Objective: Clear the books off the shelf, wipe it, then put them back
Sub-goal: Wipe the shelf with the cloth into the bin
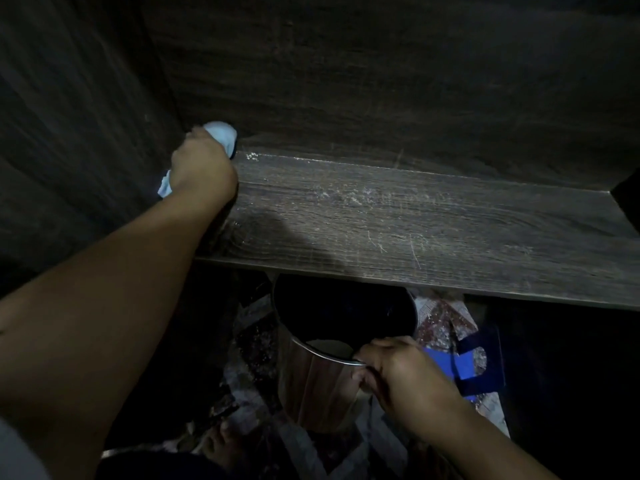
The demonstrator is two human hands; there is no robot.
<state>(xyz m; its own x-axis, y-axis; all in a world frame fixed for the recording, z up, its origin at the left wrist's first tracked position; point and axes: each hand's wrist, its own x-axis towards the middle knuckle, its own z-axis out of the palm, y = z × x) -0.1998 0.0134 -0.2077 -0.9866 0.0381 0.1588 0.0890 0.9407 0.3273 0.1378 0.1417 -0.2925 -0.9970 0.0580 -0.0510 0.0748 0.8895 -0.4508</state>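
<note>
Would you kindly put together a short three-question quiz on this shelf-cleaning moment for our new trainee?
1. True or false: books stand on the shelf.
2. The left hand holds the cloth at which part of the shelf? A: back left corner. B: front edge. C: right end.
3. Fill in: the right hand grips the rim of the ___, below the shelf's front edge.

Key: 1 false, no books are in view; 2 A; 3 metal bin.
</note>
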